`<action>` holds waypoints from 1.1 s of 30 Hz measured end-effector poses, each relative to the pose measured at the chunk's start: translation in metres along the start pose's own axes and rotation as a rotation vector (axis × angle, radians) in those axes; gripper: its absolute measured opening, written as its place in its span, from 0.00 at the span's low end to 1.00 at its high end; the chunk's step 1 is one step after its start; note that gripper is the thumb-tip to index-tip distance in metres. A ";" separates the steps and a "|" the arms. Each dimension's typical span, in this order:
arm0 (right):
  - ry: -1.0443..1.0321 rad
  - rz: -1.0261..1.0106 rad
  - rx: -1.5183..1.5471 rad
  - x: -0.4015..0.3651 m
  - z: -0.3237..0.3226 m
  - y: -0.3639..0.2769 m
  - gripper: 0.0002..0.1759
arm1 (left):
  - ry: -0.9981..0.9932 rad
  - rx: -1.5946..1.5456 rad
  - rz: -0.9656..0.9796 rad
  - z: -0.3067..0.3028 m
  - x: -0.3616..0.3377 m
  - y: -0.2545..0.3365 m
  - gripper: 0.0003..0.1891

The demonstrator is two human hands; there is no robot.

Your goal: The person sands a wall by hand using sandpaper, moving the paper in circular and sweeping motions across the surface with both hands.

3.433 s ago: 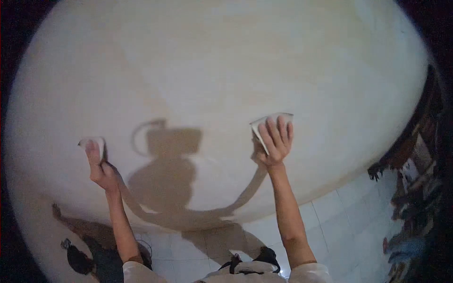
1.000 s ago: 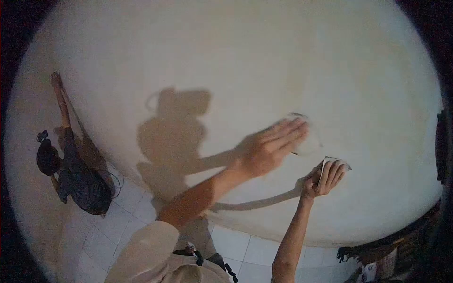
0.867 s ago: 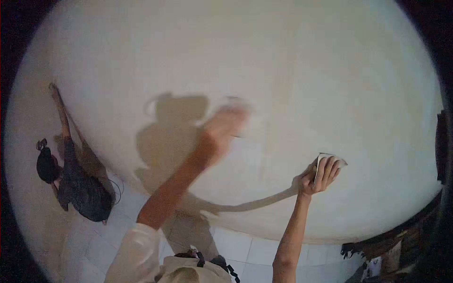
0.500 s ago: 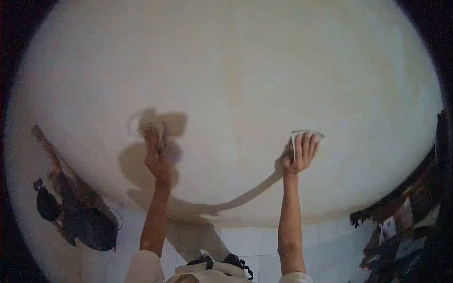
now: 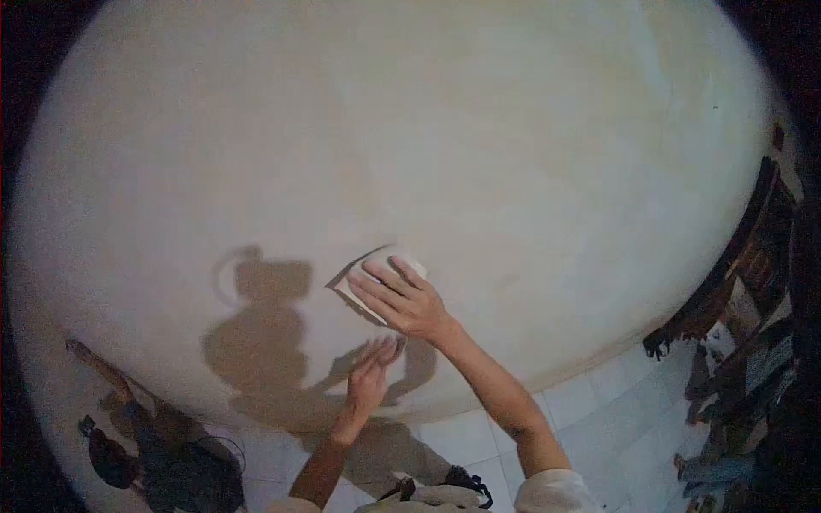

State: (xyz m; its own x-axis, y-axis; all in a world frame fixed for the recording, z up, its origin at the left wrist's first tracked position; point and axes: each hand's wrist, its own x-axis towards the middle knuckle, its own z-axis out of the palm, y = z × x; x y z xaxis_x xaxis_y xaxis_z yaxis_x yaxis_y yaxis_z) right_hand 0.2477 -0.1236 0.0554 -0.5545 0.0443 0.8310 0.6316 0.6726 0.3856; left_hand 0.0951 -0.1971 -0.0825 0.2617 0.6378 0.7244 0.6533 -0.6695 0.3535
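Observation:
My right hand lies on a pale sheet of what looks like sandpaper, its fingers spread and pressing the sheet against the wall. Dark lines, edge or shadow, run along the sheet's left side. Just below, my left hand points up and to the right with its fingers close together. Its fingertips are blurred, close to the heel of my right hand. Whether anything is between them I cannot make out.
To the lower left, another person in dark clothing reaches an arm toward the wall. Dark furniture and piled items stand along the right side. Pale floor tiles lie below. My shadow falls on the wall.
My right hand has moved left with its sheet, its fingers now spread wider. My left hand has come down and right from its place on the wall; the sheet under it no longer shows.

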 end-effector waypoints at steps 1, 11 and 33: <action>-0.041 -0.131 0.011 0.012 0.001 0.004 0.22 | -0.160 0.010 -0.131 0.003 -0.036 -0.007 0.23; 0.132 0.312 -0.345 -0.029 -0.097 0.127 0.27 | -0.267 0.303 -0.194 -0.034 -0.220 -0.156 0.25; 0.438 0.612 -0.548 -0.045 -0.158 0.224 0.31 | 0.633 0.346 0.201 -0.038 0.149 0.018 0.23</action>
State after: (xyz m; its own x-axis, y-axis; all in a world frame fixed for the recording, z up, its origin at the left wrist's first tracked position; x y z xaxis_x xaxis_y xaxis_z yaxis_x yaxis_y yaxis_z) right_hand 0.4997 -0.0918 0.1677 0.1427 -0.0814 0.9864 0.9761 0.1766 -0.1266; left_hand 0.1186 -0.1285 0.0537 0.0090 0.1053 0.9944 0.8494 -0.5256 0.0480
